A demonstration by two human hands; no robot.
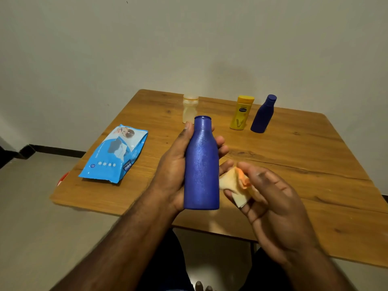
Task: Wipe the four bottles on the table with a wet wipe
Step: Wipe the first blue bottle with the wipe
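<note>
While left grip (178, 164) holds bottle (201, 164), pack (114, 154) lies shut.

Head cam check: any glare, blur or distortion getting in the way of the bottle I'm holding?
Head view: dim, warm light; the blue bottle in the left hand is sharp, with a soft sheen, no harsh glare. The clear bottle behind looks washed out and hazy. Wide-angle bending curves the table edges.
</note>
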